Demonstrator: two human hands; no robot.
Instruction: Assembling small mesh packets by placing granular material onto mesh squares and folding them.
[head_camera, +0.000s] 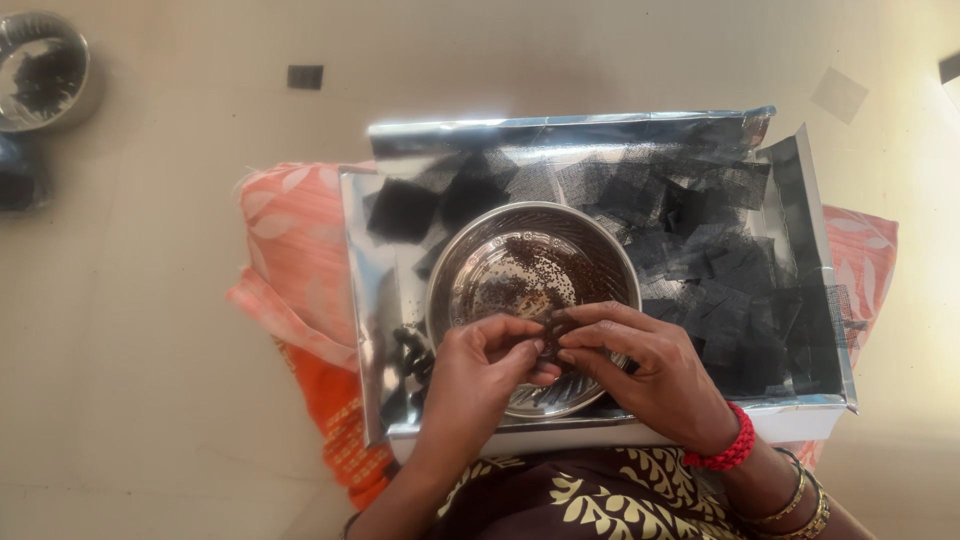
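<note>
A round steel bowl (500, 250) with small dark seeds in it sits in a shiny silver tray (365, 300). Both my hands meet over the bowl's near rim. My left hand (480, 375) and my right hand (650, 365) pinch a small black net piece (556, 327) between their fingertips; it seems to hold seeds, though I cannot tell for sure. Several black net squares (720, 250) lie heaped in the tray to the right of and behind the bowl. A few tied dark bundles (408, 350) lie to the bowl's left.
The tray rests on an orange patterned cushion (290, 260) on a beige floor. A second steel bowl (40, 70) with dark contents stands at the far left. A loose black square (305, 77) lies on the floor behind the tray.
</note>
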